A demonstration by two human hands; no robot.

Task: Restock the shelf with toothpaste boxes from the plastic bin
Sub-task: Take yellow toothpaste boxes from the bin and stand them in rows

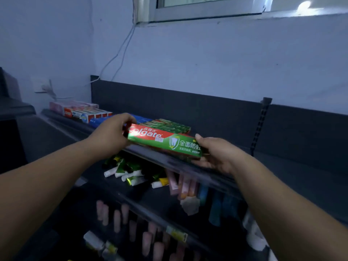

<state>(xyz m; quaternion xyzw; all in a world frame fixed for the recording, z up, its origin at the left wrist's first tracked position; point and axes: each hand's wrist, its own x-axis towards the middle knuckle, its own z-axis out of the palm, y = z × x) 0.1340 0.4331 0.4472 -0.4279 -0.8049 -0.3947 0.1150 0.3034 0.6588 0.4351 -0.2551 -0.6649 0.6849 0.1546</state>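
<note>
Our two hands hold one toothpaste box [164, 143] between them by its ends. Our left hand [113, 133] curls its fingers round the left end, over the red part with the white Colgate lettering. Our right hand [216, 155] grips the right end, thumb on the top edge and fingers underneath, beside the green part with a tooth-and-shield picture. The box lies lengthwise, tilted slightly down to the right, just above the front edge of the dark top shelf [177, 165].

Just behind it, a row of green boxes [169, 125] lies flat on that shelf. Further left along the shelf come blue boxes [101, 120], then red and white boxes [88, 113], then pink boxes [62, 106] at the far end.

On the shelf below, loose green and white tubes [130, 172] lie in a heap, with pink tubes [173, 182] just to their right. Lower still, the goods are too blurred to tell.

A pale wall [188, 59] rises behind, with a thin cable [120, 51] running down it and a window frame [203, 14] at the top.
</note>
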